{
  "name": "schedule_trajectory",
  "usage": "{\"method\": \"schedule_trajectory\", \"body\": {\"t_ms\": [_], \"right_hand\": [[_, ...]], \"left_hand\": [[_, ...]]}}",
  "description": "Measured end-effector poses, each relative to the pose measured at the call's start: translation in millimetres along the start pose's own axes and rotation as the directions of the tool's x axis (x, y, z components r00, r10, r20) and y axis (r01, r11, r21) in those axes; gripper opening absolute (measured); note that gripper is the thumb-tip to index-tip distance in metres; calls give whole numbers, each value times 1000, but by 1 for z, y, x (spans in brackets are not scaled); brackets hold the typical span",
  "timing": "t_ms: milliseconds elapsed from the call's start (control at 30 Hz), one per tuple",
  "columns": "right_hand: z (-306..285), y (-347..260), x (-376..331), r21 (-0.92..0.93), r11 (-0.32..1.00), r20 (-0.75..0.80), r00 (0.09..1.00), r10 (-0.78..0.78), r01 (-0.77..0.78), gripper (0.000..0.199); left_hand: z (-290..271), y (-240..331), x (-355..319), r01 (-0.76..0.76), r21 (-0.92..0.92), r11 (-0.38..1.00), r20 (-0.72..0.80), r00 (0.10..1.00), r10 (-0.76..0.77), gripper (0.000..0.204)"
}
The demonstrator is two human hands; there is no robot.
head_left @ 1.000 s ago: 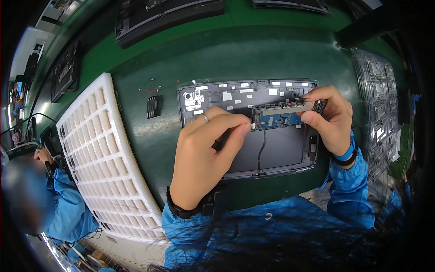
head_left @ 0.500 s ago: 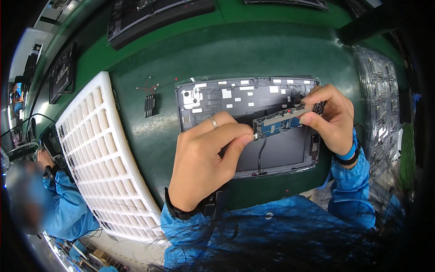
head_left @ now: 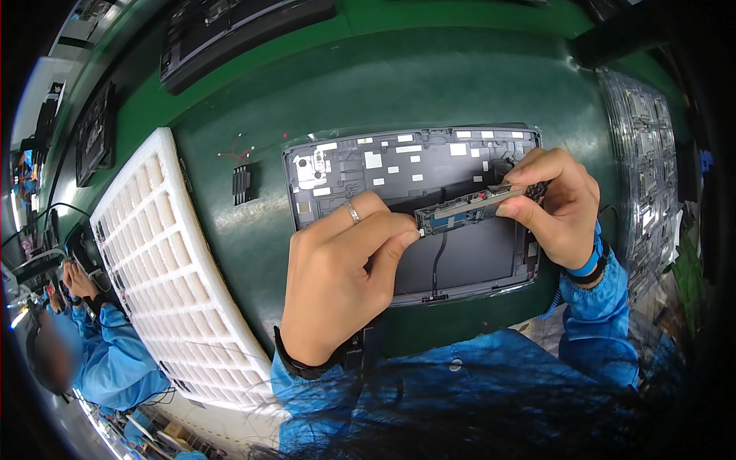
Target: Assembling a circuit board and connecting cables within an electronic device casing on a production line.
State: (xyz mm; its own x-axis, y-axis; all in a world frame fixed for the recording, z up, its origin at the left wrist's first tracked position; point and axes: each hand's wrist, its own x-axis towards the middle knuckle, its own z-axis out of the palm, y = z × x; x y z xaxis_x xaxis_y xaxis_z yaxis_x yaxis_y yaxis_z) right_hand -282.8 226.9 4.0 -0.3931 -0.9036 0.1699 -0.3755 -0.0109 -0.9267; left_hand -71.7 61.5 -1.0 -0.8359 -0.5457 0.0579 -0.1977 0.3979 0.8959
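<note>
Between my two hands a narrow circuit board (head_left: 464,212), blue on its lower face with metal shields along it, hangs tilted above an open grey tablet housing (head_left: 414,264). My left hand (head_left: 341,276) pinches the board's left end between thumb and forefinger. With thumb and fingers my right hand (head_left: 553,205) grips the other end, covering part of it. The housing lies on the green table, its inside facing up, with white pads along the far part and a dark flat cable (head_left: 438,264) running toward its near edge. My left hand hides the housing's near left corner.
A white foam tray (head_left: 165,268) with rows of slots stands at left. Black finned parts (head_left: 242,184) with red wires lie beside the housing. Clear plastic trays (head_left: 640,169) of boards are stacked at right. Another person (head_left: 115,356) works at far left.
The board has tipped so that less of its blue face shows, and it sits slightly further left and lower. Both hands keep their hold. The view has shifted slightly.
</note>
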Motion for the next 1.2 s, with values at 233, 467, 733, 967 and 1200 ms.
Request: {"method": "schedule_trajectory", "body": {"t_ms": [233,467,733,967,1200], "right_hand": [[1,-2,-1,65,993,-74,992,107,-102,30],[6,-4,2,128,983,-97,984,147,-135,30],[3,-7,1,5,994,-77,991,109,-109,32],[0,-4,0,24,993,-74,991,114,-112,32],[-2,-6,0,35,990,-72,988,136,-133,32]], "left_hand": [[-5,12,7,-26,127,992,-104,994,39,19],[-29,27,-12,-18,80,997,353,936,-11,30],[-19,22,-12,-83,259,962,342,939,-11,11],[-10,15,-3,34,133,991,54,998,-41,6],[-5,12,0,116,5,993,-48,992,-116,6]]}}
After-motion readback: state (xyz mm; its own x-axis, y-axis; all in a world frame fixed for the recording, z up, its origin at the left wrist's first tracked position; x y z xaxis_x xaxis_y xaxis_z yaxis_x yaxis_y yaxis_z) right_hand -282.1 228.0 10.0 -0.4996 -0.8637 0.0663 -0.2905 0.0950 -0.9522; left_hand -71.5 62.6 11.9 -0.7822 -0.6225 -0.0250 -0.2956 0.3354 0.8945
